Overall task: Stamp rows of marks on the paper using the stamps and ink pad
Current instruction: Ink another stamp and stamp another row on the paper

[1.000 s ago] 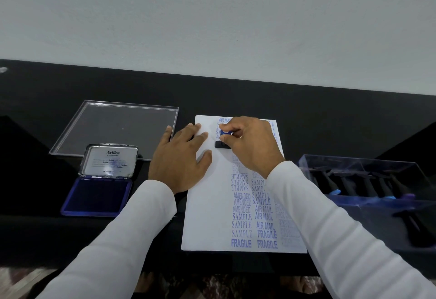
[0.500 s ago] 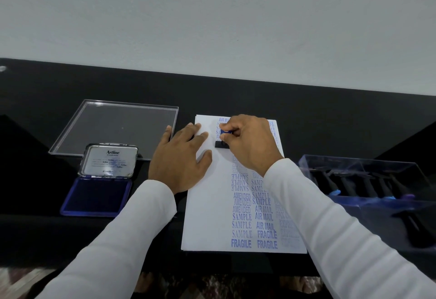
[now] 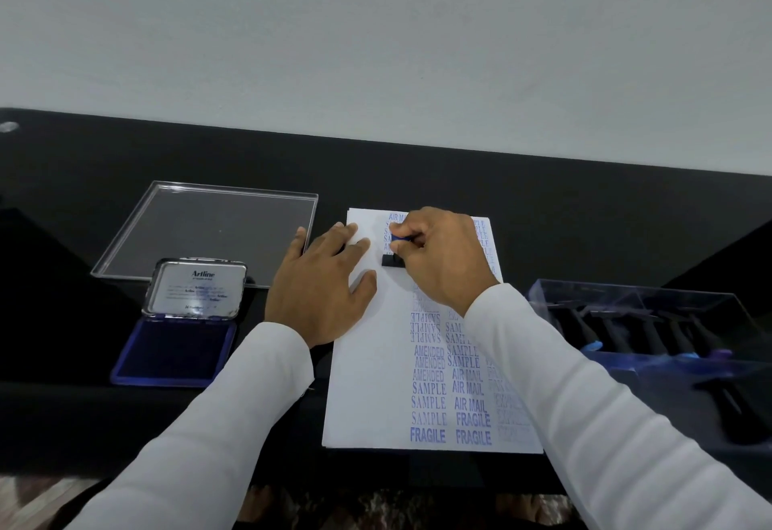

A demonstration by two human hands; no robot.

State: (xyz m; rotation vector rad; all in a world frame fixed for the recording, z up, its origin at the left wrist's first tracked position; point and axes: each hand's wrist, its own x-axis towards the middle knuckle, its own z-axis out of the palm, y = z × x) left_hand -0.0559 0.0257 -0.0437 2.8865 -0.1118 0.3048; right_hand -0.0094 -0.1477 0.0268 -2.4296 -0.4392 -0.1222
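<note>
While the white paper sheet is being pinned flat by the left hand, fingers spread, a small black block stamp is being pinched by the right hand and pressed near the top. Glossy ink pad is being left open beside it.

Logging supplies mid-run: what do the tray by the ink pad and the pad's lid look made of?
Clear tray: likely acrylic or similar hard plastic, glossy; the dark table shows through it. Ink pad lid: looks like metal, with a shiny silvery rim and printed Artline label; could be plated plastic.
</note>
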